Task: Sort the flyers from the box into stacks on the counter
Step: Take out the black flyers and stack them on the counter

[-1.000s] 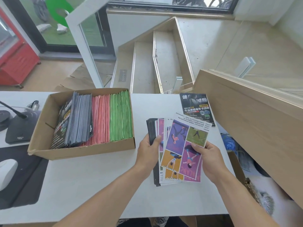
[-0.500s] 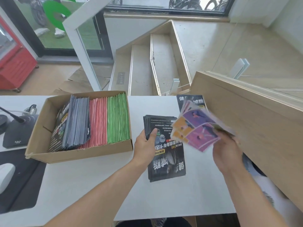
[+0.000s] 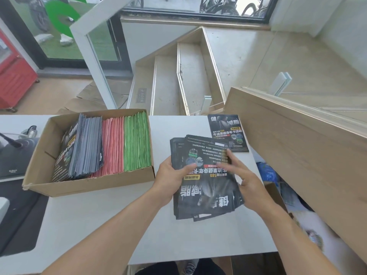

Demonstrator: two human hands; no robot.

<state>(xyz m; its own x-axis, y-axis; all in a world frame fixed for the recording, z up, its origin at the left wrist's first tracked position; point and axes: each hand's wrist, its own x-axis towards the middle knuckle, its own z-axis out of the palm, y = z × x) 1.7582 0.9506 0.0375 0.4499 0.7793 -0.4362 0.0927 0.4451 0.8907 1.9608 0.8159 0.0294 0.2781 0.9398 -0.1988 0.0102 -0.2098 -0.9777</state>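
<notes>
Both hands are working one bundle of black gym flyers [image 3: 204, 181]: the left hand [image 3: 170, 179] is gripping its left edge, thumb on top, while the right hand [image 3: 246, 181], fingers extended and blurred, is touching its right side. At one o'clock a sorted black flyer stack [image 3: 228, 132] is lying on the white counter [image 3: 99, 225]; at ten o'clock the cardboard box [image 3: 87, 183] is holding more. Fanned sheets could slide off if the grip loosens.

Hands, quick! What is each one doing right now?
Left hand: holds the black flyers, thumb on top.
Right hand: fingers straight over the same flyers; blurred, so a hold cannot be told.
</notes>
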